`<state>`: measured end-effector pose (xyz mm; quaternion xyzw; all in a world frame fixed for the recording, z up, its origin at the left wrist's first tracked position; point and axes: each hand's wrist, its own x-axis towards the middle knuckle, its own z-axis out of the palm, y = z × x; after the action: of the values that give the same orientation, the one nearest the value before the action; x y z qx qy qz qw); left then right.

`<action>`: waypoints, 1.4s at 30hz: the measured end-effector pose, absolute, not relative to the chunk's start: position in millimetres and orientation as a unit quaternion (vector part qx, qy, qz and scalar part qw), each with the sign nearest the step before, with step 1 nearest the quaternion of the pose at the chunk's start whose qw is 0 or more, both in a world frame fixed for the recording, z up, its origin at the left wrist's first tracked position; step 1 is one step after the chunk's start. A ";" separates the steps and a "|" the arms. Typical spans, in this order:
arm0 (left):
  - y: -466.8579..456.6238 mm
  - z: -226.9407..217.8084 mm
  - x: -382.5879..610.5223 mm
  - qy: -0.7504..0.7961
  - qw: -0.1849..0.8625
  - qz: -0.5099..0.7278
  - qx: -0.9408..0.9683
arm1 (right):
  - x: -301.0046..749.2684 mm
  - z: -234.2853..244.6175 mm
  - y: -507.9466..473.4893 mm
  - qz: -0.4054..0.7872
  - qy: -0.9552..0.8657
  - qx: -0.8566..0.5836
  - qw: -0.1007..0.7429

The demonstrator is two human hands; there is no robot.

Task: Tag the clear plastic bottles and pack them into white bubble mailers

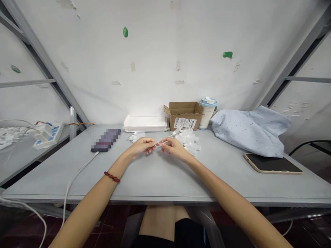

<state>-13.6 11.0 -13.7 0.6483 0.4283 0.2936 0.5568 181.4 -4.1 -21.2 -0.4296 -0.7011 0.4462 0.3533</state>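
My left hand and my right hand meet above the middle of the grey table. Both pinch a small white plastic piece between their fingertips; its exact shape is too small to make out. Just behind my right hand lies a pile of small translucent plastic tubes. A few more small white pieces lie behind my left hand. A red bead bracelet circles my left wrist.
A phone with a white cable lies at left. Stacked white trays, an open cardboard box and a lidded cup stand at the back. Pale blue cloth and a tablet lie at right. A power strip sits on the neighbouring table.
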 end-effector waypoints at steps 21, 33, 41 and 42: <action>11.1 -22.0 -7.7 0.423 0.538 0.298 0.666 | 177.8 -21.2 -9.2 0.461 -0.695 -0.435 0.340; 11.0 -22.8 -8.1 0.418 0.552 0.295 0.658 | 183.9 -21.4 -9.0 0.493 -0.702 -0.390 0.337; 9.3 -23.0 -8.1 0.417 0.541 0.279 0.675 | 183.7 -21.5 -11.3 0.467 -0.721 -0.403 0.314; 9.2 -23.1 -8.1 0.417 0.541 0.278 0.676 | 183.5 -22.2 -11.1 0.465 -0.723 -0.402 0.315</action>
<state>-8.1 9.2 -23.1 0.6759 0.4169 0.2777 0.5406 183.5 -11.1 -22.2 -0.4019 -0.7231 0.4655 0.3146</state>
